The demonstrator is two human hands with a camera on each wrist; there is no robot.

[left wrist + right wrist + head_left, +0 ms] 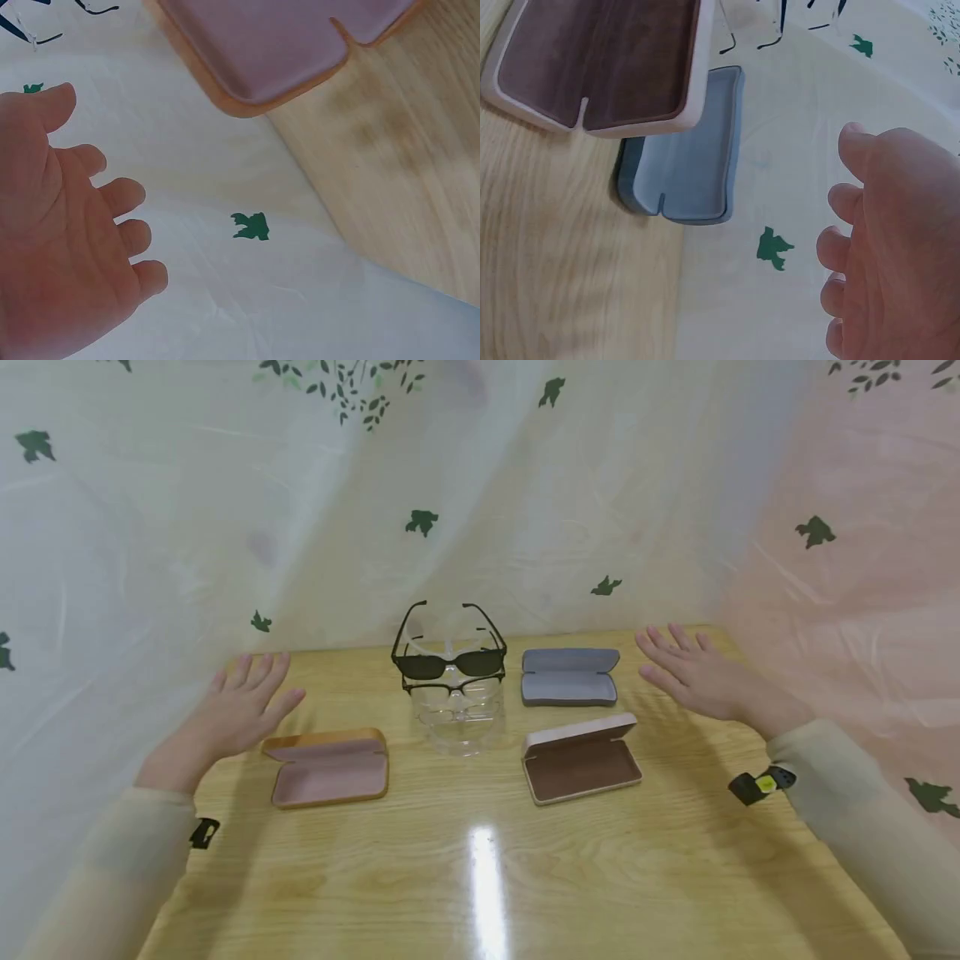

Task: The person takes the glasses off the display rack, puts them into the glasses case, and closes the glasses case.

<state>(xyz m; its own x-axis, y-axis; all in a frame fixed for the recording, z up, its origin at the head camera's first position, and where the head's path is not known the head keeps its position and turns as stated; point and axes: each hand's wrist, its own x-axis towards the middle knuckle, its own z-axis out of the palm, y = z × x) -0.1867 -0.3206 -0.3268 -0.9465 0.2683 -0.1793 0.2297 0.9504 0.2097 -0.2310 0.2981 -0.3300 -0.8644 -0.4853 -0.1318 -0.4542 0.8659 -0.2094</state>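
My left hand (pixel 243 706) is held out over the left side of the table with fingers spread, holding nothing. Nearest to it lies an orange glasses case (pixel 330 779), lid up, its pink lining bare. On the right, my right hand (pixel 697 677) hovers palm down, fingers extended. Beside it are a blue-grey glasses case (pixel 570 687) and, nearer to me, a whitish case with brown lining (pixel 583 772), both with lids up. Between the hands, black sunglasses (pixel 426 667) sit above dark-framed glasses (pixel 431 695) and a pair of thin clear-looking glasses (pixel 480 714) on a clear stand (pixel 465 746).
The light wood table (pixel 375 877) reaches back to a pale curtain (pixel 510 527) printed with green leaf shapes. Curtain also borders both sides. A bright light reflection (pixel 486 877) lies on the front of the table. Each wrist carries a small black strap device (pixel 761 783).
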